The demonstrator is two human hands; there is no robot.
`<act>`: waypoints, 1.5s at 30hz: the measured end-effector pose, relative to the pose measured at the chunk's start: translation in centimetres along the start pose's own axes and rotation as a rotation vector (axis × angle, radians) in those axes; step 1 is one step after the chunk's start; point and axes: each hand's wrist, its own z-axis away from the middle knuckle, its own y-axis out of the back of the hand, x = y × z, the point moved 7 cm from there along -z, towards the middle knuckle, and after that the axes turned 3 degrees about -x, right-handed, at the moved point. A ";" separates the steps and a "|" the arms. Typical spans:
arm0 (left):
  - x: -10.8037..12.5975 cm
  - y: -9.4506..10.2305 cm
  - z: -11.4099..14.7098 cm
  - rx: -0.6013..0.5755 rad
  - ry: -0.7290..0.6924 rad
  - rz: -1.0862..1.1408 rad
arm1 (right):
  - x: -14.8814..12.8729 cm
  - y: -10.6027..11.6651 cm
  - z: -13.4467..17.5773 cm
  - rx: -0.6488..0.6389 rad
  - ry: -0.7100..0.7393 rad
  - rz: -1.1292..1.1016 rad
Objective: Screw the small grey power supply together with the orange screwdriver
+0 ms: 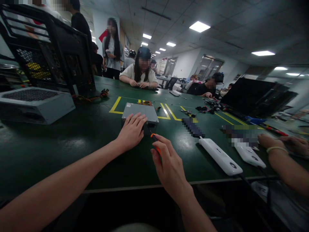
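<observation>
At the left edge of the green worktop [96, 124] lies a grey vented box [36, 104], its grille facing up, with a black case [70, 61] standing tilted just behind it. Loose cables [104, 93] lie to the right of the case, and yellow tape [117, 104] marks the surface beyond. Near the middle of the worktop, between its near and far edges, sits the PSU [141, 111], lying flat with wires at its back. The left hand [131, 132] rests on the PSU, fingers together and stretched over its top and near side, not wrapped around it. At the far edge a person [143, 75] leans over the worktop with both hands on it. The right hand [170, 164], over the near edge, is closed on a screwdriver [158, 149], whose shaft slants toward the PSU's near side; whether the tip touches cannot be told. Further right, a white power bank [219, 156] lies aslant by the near edge, with a blurred dark slab [193, 127] just beyond it. A second power bank [249, 154] lies nearer the right edge, beside a co-worker's hand [267, 141]; behind them stands a black panel [258, 96].
</observation>
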 end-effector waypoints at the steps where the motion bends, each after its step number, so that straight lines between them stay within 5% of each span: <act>1: 0.0 0.0 0.0 0.000 0.000 0.000 | -0.2 -0.2 0.1 -0.032 0.025 0.003; 4: 0.0 0.1 -0.1 -0.005 0.001 -0.001 | -0.4 -0.8 0.6 -0.096 0.069 0.044; 10: 0.1 0.3 -0.1 -0.020 -0.011 -0.024 | 1.3 0.2 0.6 -0.030 -0.083 0.056; 15: 0.1 0.1 0.0 -0.006 -0.024 -0.018 | 0.2 -0.5 0.9 -0.101 0.048 0.005; 22: -0.1 -0.1 0.1 -0.018 -0.026 -0.012 | 0.8 0.2 0.5 0.017 -0.063 0.015; 27: 0.0 -0.1 0.1 -0.033 -0.037 -0.031 | -0.5 -0.3 0.6 -0.054 0.012 0.038; 33: 0.0 0.1 0.1 -0.047 -0.039 -0.049 | 0.5 0.7 -0.5 0.075 0.008 0.120; 36: -0.2 0.2 0.1 -0.055 -0.048 -0.059 | 0.5 1.0 -1.2 0.090 0.112 0.129; 42: -0.3 0.4 0.2 -0.066 -0.086 -0.098 | -0.3 -0.2 -2.0 0.035 0.619 0.218; 45: -0.7 0.4 0.3 -0.065 -0.075 -0.096 | 0.0 -1.1 -2.3 0.028 0.736 0.177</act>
